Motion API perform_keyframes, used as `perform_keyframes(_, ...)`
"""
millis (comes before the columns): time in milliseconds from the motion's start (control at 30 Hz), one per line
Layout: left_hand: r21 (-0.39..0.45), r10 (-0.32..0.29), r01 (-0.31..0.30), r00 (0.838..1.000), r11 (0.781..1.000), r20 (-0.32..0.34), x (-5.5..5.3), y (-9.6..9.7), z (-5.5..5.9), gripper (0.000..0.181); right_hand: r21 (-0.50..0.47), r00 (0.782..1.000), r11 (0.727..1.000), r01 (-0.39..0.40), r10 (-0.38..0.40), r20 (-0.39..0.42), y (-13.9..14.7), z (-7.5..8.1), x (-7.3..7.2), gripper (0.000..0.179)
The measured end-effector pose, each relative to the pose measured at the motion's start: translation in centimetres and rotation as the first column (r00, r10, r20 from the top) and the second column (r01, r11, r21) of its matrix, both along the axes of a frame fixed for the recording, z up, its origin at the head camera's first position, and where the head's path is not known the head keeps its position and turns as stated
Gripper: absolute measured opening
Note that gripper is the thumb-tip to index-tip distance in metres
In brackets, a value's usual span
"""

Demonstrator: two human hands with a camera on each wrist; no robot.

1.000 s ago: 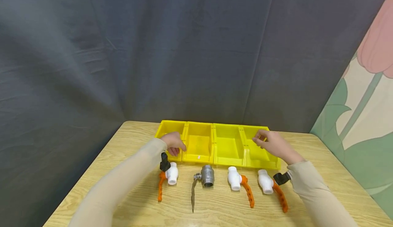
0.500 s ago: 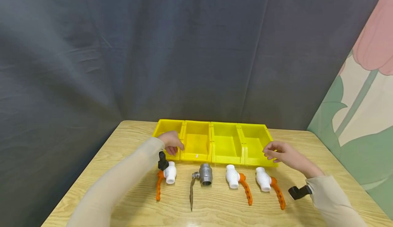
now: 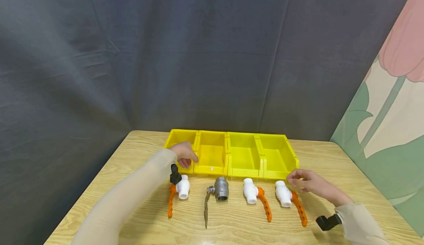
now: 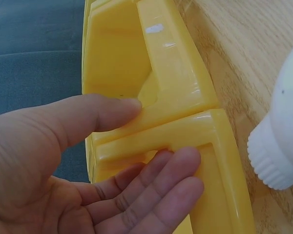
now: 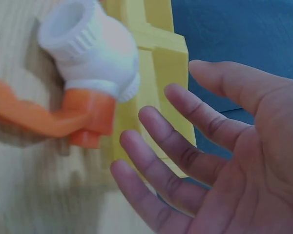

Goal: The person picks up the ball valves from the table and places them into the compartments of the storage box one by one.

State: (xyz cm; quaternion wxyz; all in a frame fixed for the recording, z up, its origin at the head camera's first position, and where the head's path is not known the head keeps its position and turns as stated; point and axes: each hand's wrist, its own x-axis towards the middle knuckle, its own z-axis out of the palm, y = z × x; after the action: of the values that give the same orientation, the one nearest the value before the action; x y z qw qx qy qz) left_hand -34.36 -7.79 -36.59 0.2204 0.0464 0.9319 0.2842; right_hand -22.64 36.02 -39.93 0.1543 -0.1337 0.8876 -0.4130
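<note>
My left hand [image 3: 185, 154] is at the leftmost yellow bin [image 3: 183, 135]. In the left wrist view its thumb and loosely bent fingers [image 4: 183, 163] lie on either side of two adjoining bin walls; whether they press on them I cannot tell. A white ball valve with an orange handle [image 3: 183, 187] lies just below that hand. My right hand [image 3: 309, 181], holding nothing, is by the front corner of the rightmost bin [image 3: 276, 158]. Its fingers are spread and relaxed, beside another white ball valve [image 3: 283, 194]. A metal ball valve [image 3: 221, 189] and a third white one [image 3: 250, 191] lie between.
Two more yellow bins, the second [image 3: 212, 153] and the third [image 3: 244, 156], complete the joined row. All rest on a wooden table [image 3: 241, 232]. A dark cloth [image 3: 205, 53] hangs behind, and a flower-patterned panel [image 3: 387, 138] stands at the right.
My right hand has moved from above the rightmost bin, rightward and toward me, to beside its front corner. The left hand has stayed in place; the view has shifted slightly.
</note>
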Motion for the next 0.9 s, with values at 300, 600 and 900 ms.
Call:
perform_keyframes(300, -0.004, -0.003, 0.003, 1.0, 1.0, 0.002, 0.1, 0.0, 0.1, 0.023, -0.02, 0.999, 1.0, -0.01, 0.01, 0.031, 0.2, -1.3, 0.4, 0.03)
perform_keyframes(600, 0.0, -0.007, 0.007, 1.0, 1.0, -0.001, 0.0, 0.0, 0.1, 0.023, 0.019, 0.999, 1.0, -0.006, 0.005, 0.043, 0.0, -1.6, 0.4, 0.03)
perform_keyframes(900, 0.003, 0.001, -0.001, 1.0, 1.0, 0.003, -0.3, -0.1, -0.3, 0.023, -0.036, 0.999, 0.998, -0.044, 0.045, 0.029, -0.1, -1.9, 0.5, 0.031)
